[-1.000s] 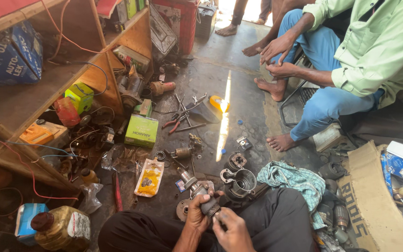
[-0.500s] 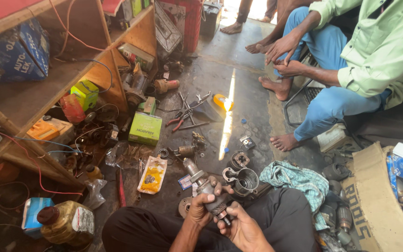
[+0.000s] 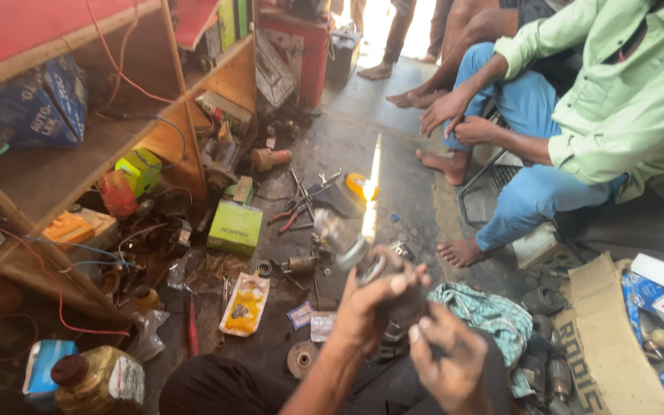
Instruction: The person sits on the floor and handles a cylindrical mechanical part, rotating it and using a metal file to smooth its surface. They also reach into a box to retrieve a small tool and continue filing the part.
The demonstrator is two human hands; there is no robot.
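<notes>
One head-worn view looks steeply down, close over the fingers (image 3: 398,285), facing forward across the floor (image 3: 409,177) beyond them.

Green box (image 3: 234,227), yellow packet (image 3: 244,304) and checked cloth (image 3: 486,313) lie on the greasy floor (image 3: 405,177)

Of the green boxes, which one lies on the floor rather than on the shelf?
The larger, darker green box lies flat on the floor beside the pliers; the yellow-green box sits on the shelf.

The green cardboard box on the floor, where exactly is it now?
In the head view, the green cardboard box lies on the floor left of centre, at the foot of the wooden shelf, with red-handled pliers just to its right.
</notes>
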